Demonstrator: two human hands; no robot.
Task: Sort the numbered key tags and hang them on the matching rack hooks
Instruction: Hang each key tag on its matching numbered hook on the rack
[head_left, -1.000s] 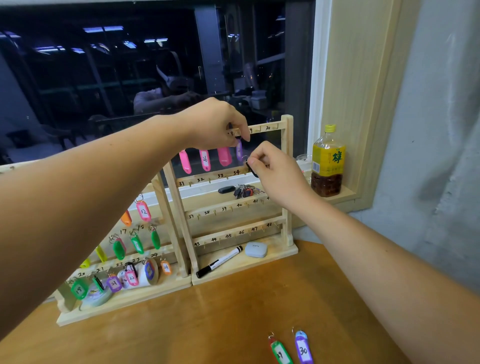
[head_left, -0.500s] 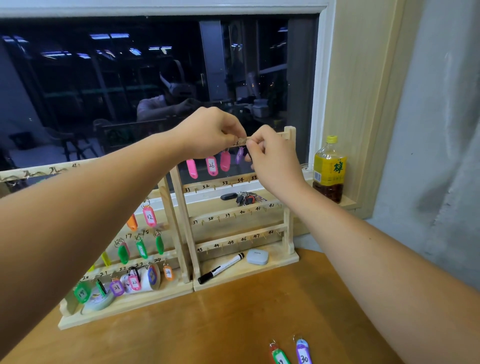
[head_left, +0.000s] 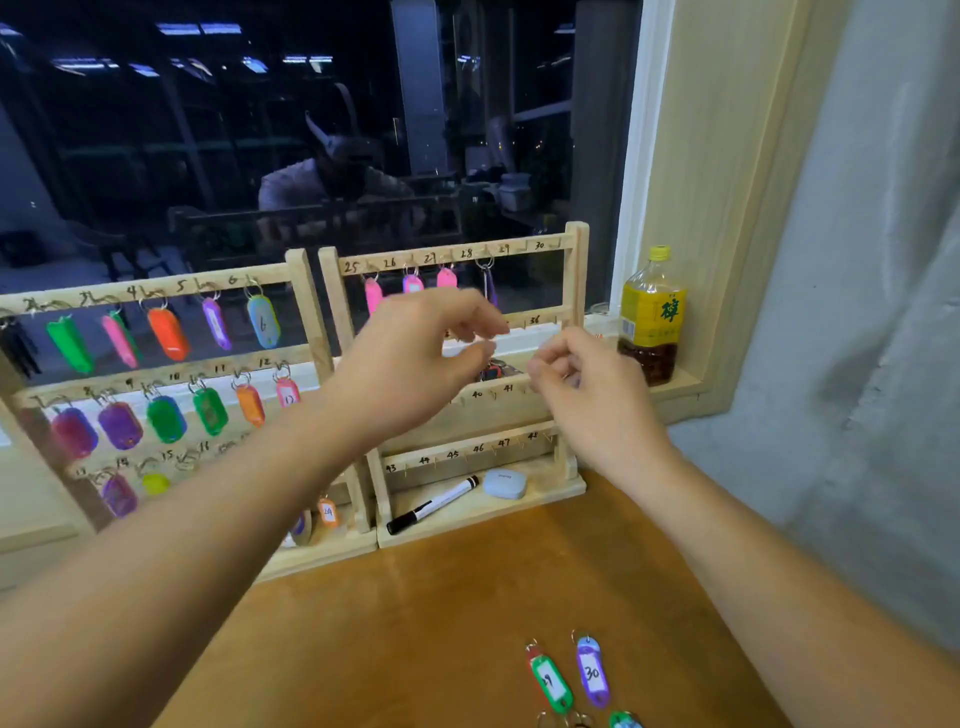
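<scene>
Two wooden key racks stand at the table's back edge: the left rack (head_left: 298, 270) carries many coloured tags, the right rack (head_left: 576, 270) has numbered bars from 25 up. Pink tags hang under 25 to 27, and a purple tag (head_left: 490, 291) hangs under hook 28. My left hand (head_left: 415, 358) and my right hand (head_left: 587, 379) hover in front of the right rack's middle bars, fingers loosely curled, holding nothing. On the table near me lie a green tag (head_left: 551, 683) and a purple tag marked 30 (head_left: 592, 673).
A black marker (head_left: 434, 504) and a small pale blue case (head_left: 504, 483) lie on the right rack's base. A tea bottle (head_left: 652, 317) stands on the window sill at the right. A bunch of keys (head_left: 496, 370) lies on the sill behind the rack.
Both hands have dropped from the right rack's top bar and drawn back toward me. The purple tag now hangs free under hook 28. The camera has tilted and shows more of the left rack.
</scene>
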